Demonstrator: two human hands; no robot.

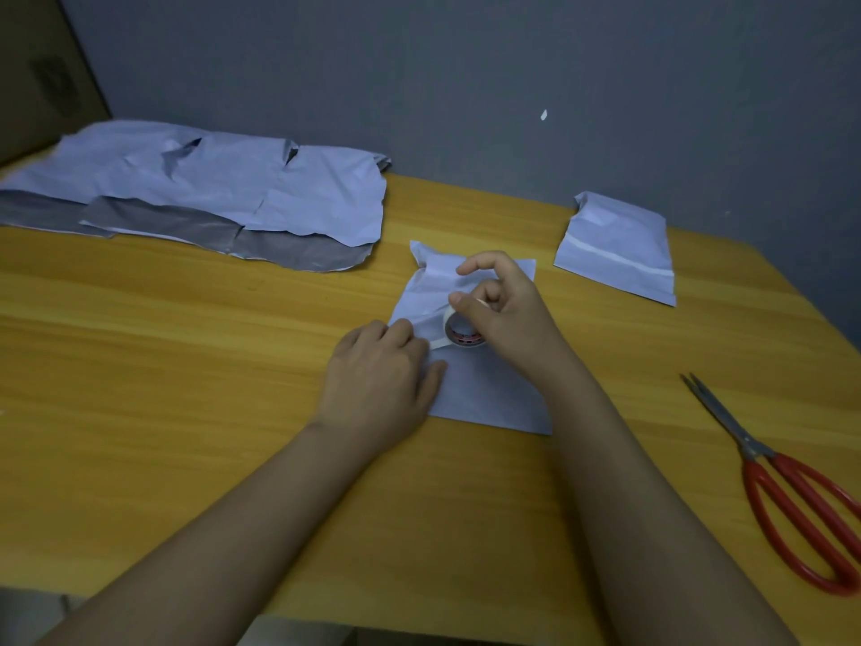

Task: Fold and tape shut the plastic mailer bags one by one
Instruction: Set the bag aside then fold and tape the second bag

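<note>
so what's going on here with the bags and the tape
A person is taping a folded mailer bag shut on a wooden table. The left hand presses the tape's loose end onto the bag while the right hand grips the tape roll. One bag already taped lies at the far right, a pile of unfolded bags waits at the far left, and red-handled scissors lie untouched on the right.

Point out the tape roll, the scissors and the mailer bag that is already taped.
tape roll [459,331]: head view, on the roll's side face.
scissors [792,501]: head view, on a red handle loop.
taped mailer bag [615,247]: head view, on its flat middle.
</note>
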